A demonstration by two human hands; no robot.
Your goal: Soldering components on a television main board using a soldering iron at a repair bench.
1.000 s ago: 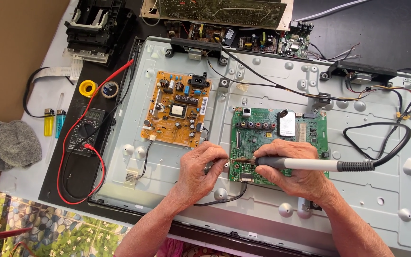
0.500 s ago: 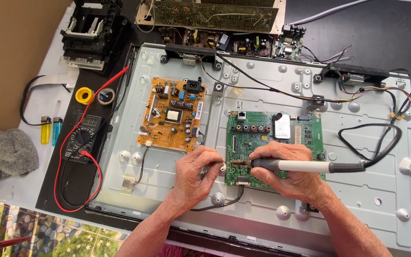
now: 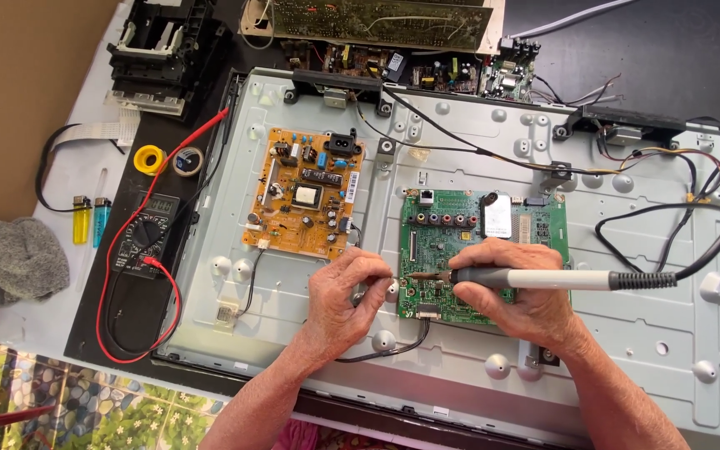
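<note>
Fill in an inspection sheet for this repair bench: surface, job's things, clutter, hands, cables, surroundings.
Surface: white sheet under an opened metal back panel.
Job's things: green circuit board; soldering iron, tip on the board's left edge; orange circuit board beside it.
Clutter: multimeter, two lighters, yellow solder reel, grey rag.
Hands: right hand grips the iron; left hand pinches at the board edge, contents too small to tell.
Cables: red meter leads, black iron cord.
Surroundings: more boards at the top; patterned floor below.
</note>
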